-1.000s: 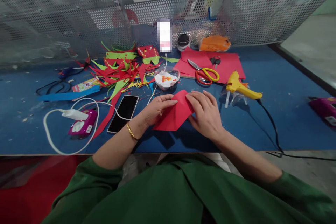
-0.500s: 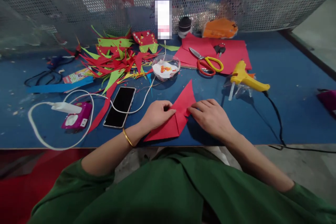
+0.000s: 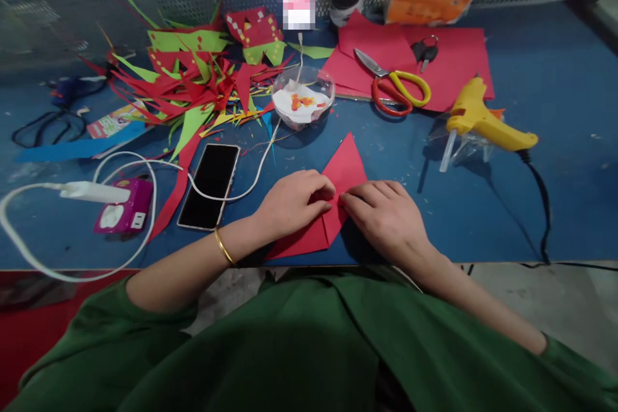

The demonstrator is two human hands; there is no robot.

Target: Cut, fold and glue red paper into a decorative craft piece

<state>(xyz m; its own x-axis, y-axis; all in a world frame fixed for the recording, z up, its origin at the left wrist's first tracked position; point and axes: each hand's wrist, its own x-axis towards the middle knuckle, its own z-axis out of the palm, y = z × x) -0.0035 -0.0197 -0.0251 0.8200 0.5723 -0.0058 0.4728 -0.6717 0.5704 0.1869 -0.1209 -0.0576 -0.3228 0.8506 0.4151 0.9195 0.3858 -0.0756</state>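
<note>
A folded piece of red paper (image 3: pixel 345 164) lies at the front edge of the blue table, its pointed tip facing away from me. My left hand (image 3: pixel 297 203) presses on its left side, thumb and fingers closed on the paper near the middle. From the other side my right hand (image 3: pixel 386 212) pinches the paper's right edge, fingertips close to those of the left hand. Both hands partly cover the paper. A crease runs down its lower half. Left of my left hand lies a black phone (image 3: pixel 210 187) with a white cable across it.
A clear bowl (image 3: pixel 303 100) with paper bits stands beyond my hands. Scissors (image 3: pixel 393 87) and keys (image 3: pixel 425 51) rest on red sheets (image 3: pixel 458 71). A yellow glue gun (image 3: pixel 492 119) is at right. Paper scraps (image 3: pixel 188 93) and a purple plug adapter (image 3: pixel 128 206) are at left.
The view has tilted down and closer. My right fingers have moved in over the paper's right edge, nearer to my left fingers.
</note>
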